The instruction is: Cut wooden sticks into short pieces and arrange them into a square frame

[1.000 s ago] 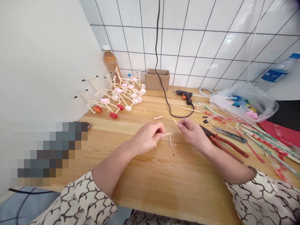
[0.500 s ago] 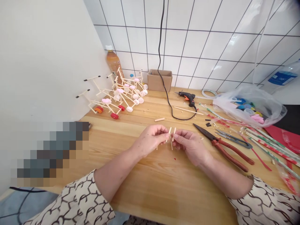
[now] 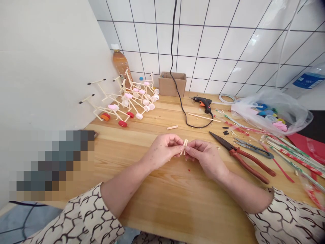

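Between my two hands, short pale wooden sticks (image 3: pixel 185 147) are held side by side, close together or touching. My left hand (image 3: pixel 165 149) pinches one between thumb and fingers. My right hand (image 3: pixel 207 157) pinches another from the other side, its thumb tip near the left one. The fingers partly hide the lower ends of the sticks. Just beyond my hands, another short wooden stick (image 3: pixel 172 127) lies loose on the wooden table (image 3: pixel 203 210). To the right of my right hand lie long-nose pliers (image 3: pixel 238 154) with red-brown handles.
Small stick-built models with bottle-cap wheels (image 3: pixel 129 98) stand at the back left by a drink bottle (image 3: pixel 120 62). A cardboard box (image 3: pixel 174 86), a glue gun (image 3: pixel 204 102) with its cord, thread snips (image 3: pixel 254 149), a plastic bag of caps (image 3: pixel 271 115) and wrapped straws (image 3: pixel 294 154) lie around.
My right hand has brought its stick leftward against or close to the one in my left hand; the gap between them has closed. The view has shifted slightly.
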The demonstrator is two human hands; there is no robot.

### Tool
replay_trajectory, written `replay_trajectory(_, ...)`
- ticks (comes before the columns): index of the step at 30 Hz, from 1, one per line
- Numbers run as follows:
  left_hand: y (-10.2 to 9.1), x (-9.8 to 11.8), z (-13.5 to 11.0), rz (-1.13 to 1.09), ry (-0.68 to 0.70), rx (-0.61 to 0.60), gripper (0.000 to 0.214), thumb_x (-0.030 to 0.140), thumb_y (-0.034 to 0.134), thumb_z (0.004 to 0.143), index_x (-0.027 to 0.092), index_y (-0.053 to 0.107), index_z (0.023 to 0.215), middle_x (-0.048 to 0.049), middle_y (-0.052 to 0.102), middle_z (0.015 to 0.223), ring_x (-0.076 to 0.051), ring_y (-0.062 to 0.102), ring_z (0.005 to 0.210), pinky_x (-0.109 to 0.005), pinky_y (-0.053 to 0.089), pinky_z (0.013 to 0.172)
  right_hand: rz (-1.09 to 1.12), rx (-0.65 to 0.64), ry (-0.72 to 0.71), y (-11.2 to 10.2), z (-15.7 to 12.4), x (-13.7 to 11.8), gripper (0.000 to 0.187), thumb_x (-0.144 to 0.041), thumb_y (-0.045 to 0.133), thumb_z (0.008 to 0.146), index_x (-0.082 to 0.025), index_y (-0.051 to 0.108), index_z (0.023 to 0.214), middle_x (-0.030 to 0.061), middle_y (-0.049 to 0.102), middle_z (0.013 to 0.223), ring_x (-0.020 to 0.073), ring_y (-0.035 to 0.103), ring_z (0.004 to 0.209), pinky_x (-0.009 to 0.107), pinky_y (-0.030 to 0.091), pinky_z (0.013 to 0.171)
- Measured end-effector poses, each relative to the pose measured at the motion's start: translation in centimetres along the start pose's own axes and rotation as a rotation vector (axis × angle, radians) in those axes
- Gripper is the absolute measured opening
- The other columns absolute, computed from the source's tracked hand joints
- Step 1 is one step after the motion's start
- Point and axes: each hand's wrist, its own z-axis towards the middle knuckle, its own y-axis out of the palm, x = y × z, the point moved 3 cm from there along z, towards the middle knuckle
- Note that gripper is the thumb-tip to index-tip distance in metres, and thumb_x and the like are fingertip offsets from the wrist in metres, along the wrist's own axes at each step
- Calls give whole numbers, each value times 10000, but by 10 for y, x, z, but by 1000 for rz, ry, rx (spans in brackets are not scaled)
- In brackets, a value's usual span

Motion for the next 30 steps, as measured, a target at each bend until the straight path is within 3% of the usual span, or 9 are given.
replay_trajectory(30, 2, 3, -1, -2, -44, -34, 23, 115, 601, 730, 124, 610, 710, 14, 621, 589, -64, 547, 504, -179, 422, 497, -12, -25, -15, -1, 0, 4, 211, -344, 676, 688, -149, 607, 653, -23, 580, 550, 85, 441, 491, 241, 322, 504)
